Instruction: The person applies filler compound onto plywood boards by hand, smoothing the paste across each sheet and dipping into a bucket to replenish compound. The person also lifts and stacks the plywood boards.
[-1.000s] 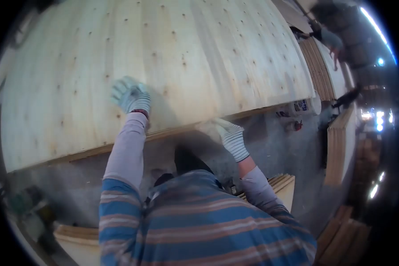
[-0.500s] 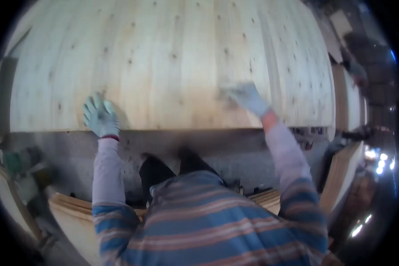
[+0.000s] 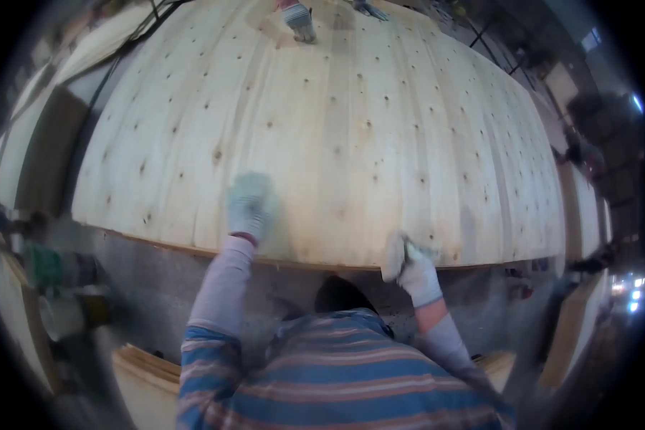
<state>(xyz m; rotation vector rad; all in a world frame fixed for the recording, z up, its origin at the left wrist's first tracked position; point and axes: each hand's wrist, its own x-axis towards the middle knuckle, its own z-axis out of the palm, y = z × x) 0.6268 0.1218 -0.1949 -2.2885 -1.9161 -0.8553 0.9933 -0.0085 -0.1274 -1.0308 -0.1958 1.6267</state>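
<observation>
Left hand [image 3: 250, 201] over plywood [image 3: 330, 150], right hand [image 3: 414, 272] at its edge, grips unclear, bucket [image 3: 61, 317], contents indistinct

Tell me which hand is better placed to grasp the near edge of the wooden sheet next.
Probably the right hand: it is at the near edge of the wooden sheet, while the left hand, blurred, is farther in over the surface.
</observation>
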